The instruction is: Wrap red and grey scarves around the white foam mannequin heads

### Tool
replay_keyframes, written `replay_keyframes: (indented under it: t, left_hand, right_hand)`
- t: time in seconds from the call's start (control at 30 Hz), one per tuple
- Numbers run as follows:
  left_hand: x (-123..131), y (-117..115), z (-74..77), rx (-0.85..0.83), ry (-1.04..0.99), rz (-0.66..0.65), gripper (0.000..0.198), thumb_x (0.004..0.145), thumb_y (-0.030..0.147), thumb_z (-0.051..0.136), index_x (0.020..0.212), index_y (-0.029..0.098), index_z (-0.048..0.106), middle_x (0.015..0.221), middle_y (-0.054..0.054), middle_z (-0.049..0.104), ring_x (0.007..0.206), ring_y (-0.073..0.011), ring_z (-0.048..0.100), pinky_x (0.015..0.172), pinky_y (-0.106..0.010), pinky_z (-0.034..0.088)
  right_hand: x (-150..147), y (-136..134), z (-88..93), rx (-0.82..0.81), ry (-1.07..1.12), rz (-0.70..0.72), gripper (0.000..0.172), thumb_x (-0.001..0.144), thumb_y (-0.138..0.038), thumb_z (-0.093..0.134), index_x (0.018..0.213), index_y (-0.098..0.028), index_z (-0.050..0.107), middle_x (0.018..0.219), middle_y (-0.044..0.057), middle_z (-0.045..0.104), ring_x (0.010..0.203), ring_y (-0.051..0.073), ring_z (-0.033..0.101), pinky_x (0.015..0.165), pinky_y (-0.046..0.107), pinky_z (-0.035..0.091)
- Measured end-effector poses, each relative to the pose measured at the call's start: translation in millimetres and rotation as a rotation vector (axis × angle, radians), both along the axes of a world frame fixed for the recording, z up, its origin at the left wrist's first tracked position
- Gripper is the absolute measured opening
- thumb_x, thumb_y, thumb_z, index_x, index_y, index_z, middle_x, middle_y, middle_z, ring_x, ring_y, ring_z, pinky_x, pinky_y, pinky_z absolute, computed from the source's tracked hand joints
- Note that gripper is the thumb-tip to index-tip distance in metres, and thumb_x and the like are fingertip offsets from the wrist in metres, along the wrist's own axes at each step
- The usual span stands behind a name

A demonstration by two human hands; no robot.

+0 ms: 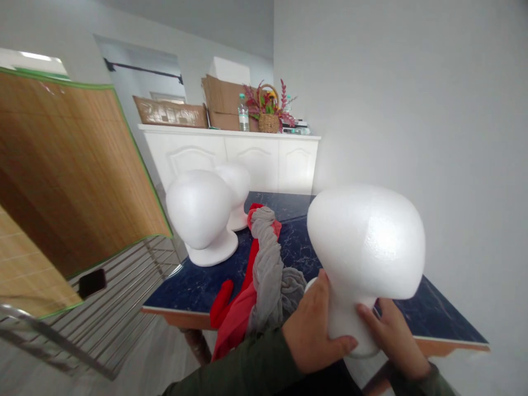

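Note:
A white foam mannequin head (366,242) stands at the near edge of the dark blue marble-patterned table (193,286). My left hand (314,330) wraps round its neck from the left, and my right hand (394,335) grips the neck from the right. Both hands are closed on it. Just left of my left hand lie a twisted grey scarf (268,269) and a red cloth (231,316), partly hanging over the table's front edge. Two more white foam heads stand farther back on the left, the nearer foam head (202,217) in front of the other foam head (238,190).
A white sideboard (231,154) stands against the back wall with cardboard boxes (223,102), a water bottle (243,114) and a flower basket (269,109) on it. A bamboo mat (61,176) hangs over a metal rack (119,297) at the left, with a black phone (92,282) on it. A white wall runs along the right.

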State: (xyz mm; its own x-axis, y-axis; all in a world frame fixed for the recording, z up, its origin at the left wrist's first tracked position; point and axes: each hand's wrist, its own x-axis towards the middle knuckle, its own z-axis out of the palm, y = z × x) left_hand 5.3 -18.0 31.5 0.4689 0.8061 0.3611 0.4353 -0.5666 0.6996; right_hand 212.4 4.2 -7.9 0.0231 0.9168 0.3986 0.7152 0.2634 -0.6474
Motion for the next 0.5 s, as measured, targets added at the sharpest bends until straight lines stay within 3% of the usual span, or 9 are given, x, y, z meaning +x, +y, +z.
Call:
replay_keyframes:
  t: [0.13, 0.27, 0.4, 0.5]
  left_hand:
    - [-43.8, -15.6, 17.4, 0.182, 0.012, 0.310, 0.111, 0.059, 0.038, 0.073, 0.143, 0.017, 0.004, 0.142, -0.016, 0.029, 0.128, -0.0343, 0.030, 0.105, -0.052, 0.028]
    - [-121.5, -36.8, 30.8, 0.278, 0.113, 0.603, 0.082, 0.062, 0.043, 0.071, 0.130, 0.013, 0.036, 0.125, -0.016, 0.048, 0.115, -0.0339, 0.045, 0.094, -0.051, 0.039]
    - [-203.8, -57.5, 21.9, 0.297, 0.303, 0.741, 0.061, 0.065, 0.048, 0.065, 0.116, 0.016, 0.052, 0.115, -0.009, 0.059, 0.114, -0.0317, 0.048, 0.094, -0.046, 0.041]
    - [-250.7, -62.0, 5.5, 0.316, 0.398, 0.783, 0.057, 0.070, 0.050, 0.059, 0.118, 0.020, 0.053, 0.115, -0.004, 0.060, 0.118, -0.0293, 0.045, 0.098, -0.045, 0.038]
  right_hand:
    - [-65.4, -19.8, 20.9, 0.170, 0.023, 0.138, 0.054, 0.080, -0.047, 0.051, 0.121, -0.013, 0.048, 0.113, 0.017, 0.058, 0.107, 0.029, 0.053, 0.091, 0.047, 0.043]
    - [-140.6, -33.9, 42.8, 0.313, 0.047, 0.432, 0.047, 0.081, -0.032, 0.053, 0.125, -0.016, 0.044, 0.122, 0.014, 0.052, 0.116, 0.026, 0.046, 0.097, 0.045, 0.040]
    - [-208.5, -38.9, 52.5, 0.297, 0.110, 0.736, 0.054, 0.078, -0.019, 0.053, 0.130, -0.015, 0.039, 0.127, 0.012, 0.045, 0.120, 0.022, 0.040, 0.103, 0.040, 0.035]
    - [-248.3, -37.2, 45.2, 0.238, 0.105, 0.926, 0.062, 0.076, -0.014, 0.052, 0.135, -0.012, 0.031, 0.132, 0.012, 0.041, 0.124, 0.021, 0.035, 0.107, 0.037, 0.031]
